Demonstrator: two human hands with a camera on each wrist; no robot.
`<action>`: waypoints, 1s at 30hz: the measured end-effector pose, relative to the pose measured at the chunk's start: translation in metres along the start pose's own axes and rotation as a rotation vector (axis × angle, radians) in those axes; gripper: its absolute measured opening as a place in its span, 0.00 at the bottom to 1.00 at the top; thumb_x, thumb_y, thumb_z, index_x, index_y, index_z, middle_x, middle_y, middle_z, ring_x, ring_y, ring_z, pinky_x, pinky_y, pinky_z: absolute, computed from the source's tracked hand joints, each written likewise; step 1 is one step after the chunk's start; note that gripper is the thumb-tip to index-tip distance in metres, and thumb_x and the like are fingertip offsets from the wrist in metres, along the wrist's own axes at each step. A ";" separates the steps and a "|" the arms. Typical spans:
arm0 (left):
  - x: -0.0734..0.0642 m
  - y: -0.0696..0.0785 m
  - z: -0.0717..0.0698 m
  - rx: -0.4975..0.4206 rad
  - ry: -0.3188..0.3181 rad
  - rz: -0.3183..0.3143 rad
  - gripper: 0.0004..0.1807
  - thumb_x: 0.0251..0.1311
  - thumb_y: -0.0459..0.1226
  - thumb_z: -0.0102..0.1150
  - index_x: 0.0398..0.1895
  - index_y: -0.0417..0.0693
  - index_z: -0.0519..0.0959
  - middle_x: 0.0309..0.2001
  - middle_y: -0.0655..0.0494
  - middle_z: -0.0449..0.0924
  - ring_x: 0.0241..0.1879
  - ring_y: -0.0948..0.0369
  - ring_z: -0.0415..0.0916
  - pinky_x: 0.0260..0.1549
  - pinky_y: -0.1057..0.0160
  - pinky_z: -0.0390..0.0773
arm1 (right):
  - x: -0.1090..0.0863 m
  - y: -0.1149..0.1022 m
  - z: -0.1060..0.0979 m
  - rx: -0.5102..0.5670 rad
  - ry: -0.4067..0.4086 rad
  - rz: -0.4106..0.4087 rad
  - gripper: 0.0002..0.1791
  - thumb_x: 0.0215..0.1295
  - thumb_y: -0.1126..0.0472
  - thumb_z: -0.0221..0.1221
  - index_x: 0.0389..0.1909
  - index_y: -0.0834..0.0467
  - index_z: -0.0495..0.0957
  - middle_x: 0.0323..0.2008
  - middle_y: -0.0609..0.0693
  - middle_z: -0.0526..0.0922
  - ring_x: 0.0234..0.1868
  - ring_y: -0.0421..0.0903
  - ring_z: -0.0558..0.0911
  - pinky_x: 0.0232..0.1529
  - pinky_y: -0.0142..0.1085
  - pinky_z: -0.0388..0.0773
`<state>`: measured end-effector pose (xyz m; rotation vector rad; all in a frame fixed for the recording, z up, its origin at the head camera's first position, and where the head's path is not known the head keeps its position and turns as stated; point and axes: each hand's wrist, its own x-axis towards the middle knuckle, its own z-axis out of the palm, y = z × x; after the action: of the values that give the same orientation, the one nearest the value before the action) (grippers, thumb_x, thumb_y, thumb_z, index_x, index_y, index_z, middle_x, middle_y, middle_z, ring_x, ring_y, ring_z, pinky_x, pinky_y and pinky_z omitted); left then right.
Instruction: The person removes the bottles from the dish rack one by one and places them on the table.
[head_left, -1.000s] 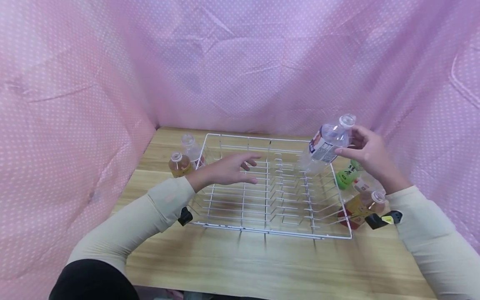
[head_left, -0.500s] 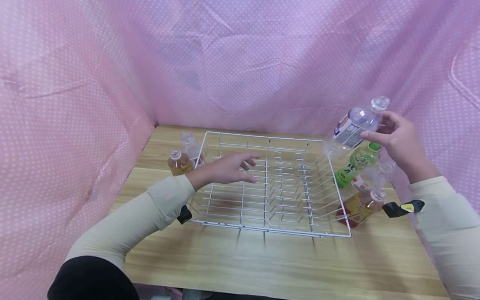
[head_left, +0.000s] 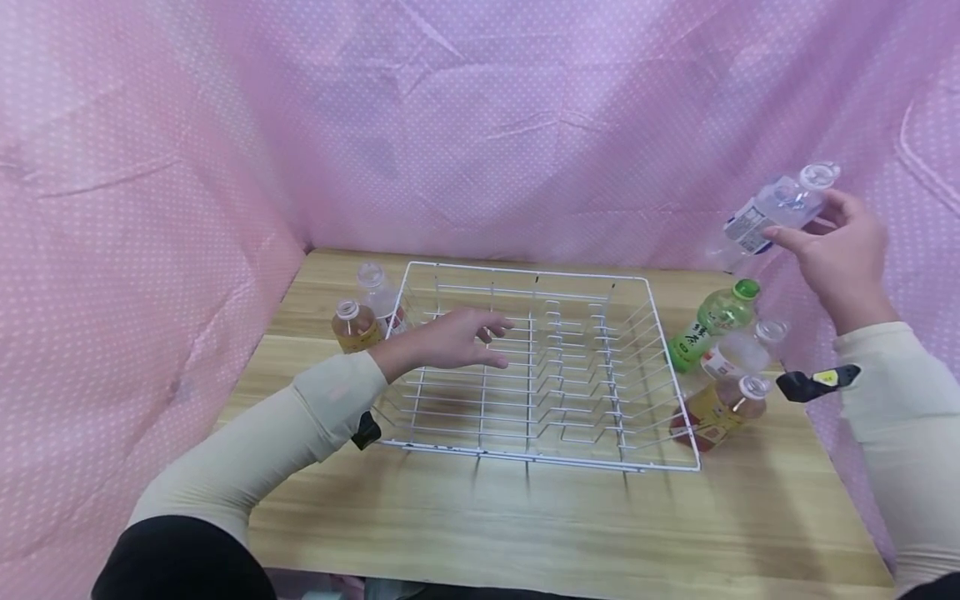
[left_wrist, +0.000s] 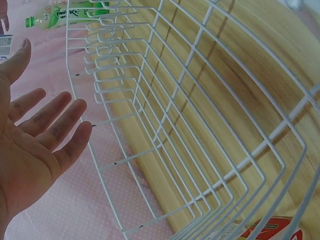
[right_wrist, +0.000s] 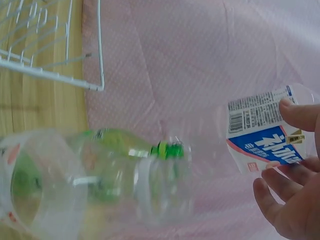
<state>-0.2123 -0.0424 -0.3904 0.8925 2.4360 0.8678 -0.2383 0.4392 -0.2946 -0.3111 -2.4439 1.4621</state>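
My right hand (head_left: 847,250) grips a clear plastic bottle (head_left: 780,208) near its neck, tilted, in the air beyond the rack's right back corner. In the right wrist view the bottle's blue and white label (right_wrist: 267,132) shows between thumb and fingers. My left hand (head_left: 457,337) hovers over the left half of a white wire rack (head_left: 525,460), its fingers loosely spread and holding nothing; the left wrist view shows the bare palm (left_wrist: 30,145). Below the raised bottle, a green-capped bottle (head_left: 712,325) stands at the rack's right side.
Beside the rack's right side stand a clear bottle (head_left: 738,354) and an amber bottle (head_left: 720,412). At its left are another clear bottle (head_left: 378,292) and an amber one (head_left: 356,329). Pink dotted cloth (head_left: 480,150) hangs around the wooden table (head_left: 480,525).
My right hand has carried the clear bottle from above the rack's right part up and to the right, beyond the rack. The green-capped bottle is now uncovered. My left hand has stayed almost still.
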 end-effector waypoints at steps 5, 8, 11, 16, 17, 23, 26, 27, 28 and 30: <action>-0.001 -0.002 0.003 -0.006 -0.008 -0.004 0.34 0.64 0.51 0.66 0.70 0.49 0.71 0.63 0.51 0.78 0.60 0.51 0.77 0.56 0.55 0.79 | -0.001 0.019 -0.010 0.025 0.027 0.097 0.45 0.58 0.58 0.74 0.75 0.49 0.63 0.60 0.36 0.76 0.52 0.30 0.76 0.52 0.16 0.71; -0.001 -0.002 0.004 0.006 -0.007 -0.004 0.34 0.64 0.50 0.67 0.70 0.48 0.71 0.62 0.50 0.78 0.59 0.52 0.78 0.56 0.55 0.79 | -0.003 0.033 -0.015 -0.001 0.037 0.129 0.45 0.59 0.57 0.73 0.76 0.49 0.62 0.60 0.35 0.75 0.53 0.30 0.76 0.51 0.16 0.72; -0.002 -0.003 0.004 0.019 0.000 -0.001 0.33 0.64 0.49 0.67 0.70 0.47 0.72 0.61 0.50 0.79 0.58 0.54 0.78 0.56 0.55 0.79 | -0.007 0.047 -0.019 -0.043 0.048 0.150 0.45 0.60 0.55 0.72 0.76 0.49 0.61 0.62 0.37 0.74 0.55 0.30 0.75 0.49 0.15 0.72; -0.002 -0.004 0.003 0.019 0.000 0.003 0.34 0.64 0.50 0.67 0.69 0.46 0.72 0.62 0.49 0.78 0.57 0.54 0.78 0.56 0.56 0.79 | -0.014 0.072 -0.026 -0.082 0.051 0.178 0.46 0.60 0.54 0.72 0.77 0.51 0.61 0.62 0.39 0.74 0.57 0.31 0.75 0.43 0.14 0.72; -0.002 -0.004 0.003 0.016 -0.001 0.003 0.34 0.64 0.50 0.67 0.69 0.45 0.72 0.62 0.49 0.79 0.58 0.53 0.78 0.56 0.56 0.79 | -0.015 0.077 -0.027 -0.078 0.047 0.187 0.46 0.59 0.54 0.72 0.77 0.51 0.61 0.61 0.38 0.74 0.57 0.31 0.75 0.42 0.13 0.72; -0.003 -0.006 0.002 0.000 0.000 0.003 0.33 0.65 0.48 0.67 0.69 0.45 0.73 0.61 0.47 0.78 0.59 0.49 0.77 0.56 0.55 0.79 | -0.024 0.105 -0.029 -0.098 0.007 0.232 0.50 0.58 0.51 0.73 0.78 0.54 0.57 0.66 0.41 0.72 0.49 0.28 0.75 0.39 0.13 0.72; -0.004 -0.007 0.001 -0.003 0.005 0.005 0.32 0.65 0.46 0.67 0.69 0.44 0.73 0.61 0.47 0.78 0.58 0.49 0.78 0.56 0.54 0.79 | -0.028 0.116 -0.029 -0.115 -0.018 0.246 0.52 0.58 0.50 0.73 0.79 0.57 0.55 0.67 0.44 0.72 0.43 0.24 0.74 0.38 0.14 0.73; -0.004 -0.008 0.001 -0.005 0.005 0.004 0.32 0.65 0.46 0.67 0.69 0.44 0.72 0.61 0.47 0.78 0.58 0.49 0.78 0.57 0.54 0.79 | -0.029 0.119 -0.029 -0.116 -0.024 0.247 0.52 0.59 0.50 0.72 0.79 0.58 0.54 0.67 0.45 0.72 0.41 0.23 0.73 0.39 0.14 0.73; -0.004 -0.008 0.001 -0.008 0.004 0.002 0.32 0.65 0.46 0.67 0.69 0.44 0.72 0.62 0.47 0.78 0.59 0.49 0.77 0.57 0.54 0.78 | -0.030 0.123 -0.029 -0.118 -0.030 0.251 0.53 0.59 0.49 0.72 0.79 0.58 0.53 0.66 0.45 0.73 0.40 0.23 0.73 0.39 0.14 0.73; -0.005 -0.009 0.001 -0.016 0.000 -0.007 0.32 0.65 0.46 0.67 0.69 0.45 0.72 0.62 0.48 0.78 0.60 0.50 0.77 0.58 0.53 0.78 | -0.032 0.130 -0.028 -0.126 -0.040 0.254 0.52 0.61 0.49 0.71 0.79 0.59 0.53 0.64 0.46 0.74 0.39 0.21 0.73 0.39 0.14 0.73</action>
<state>-0.2117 -0.0508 -0.3962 0.8772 2.4274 0.8842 -0.1928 0.5121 -0.4008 -0.6459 -2.6121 1.4234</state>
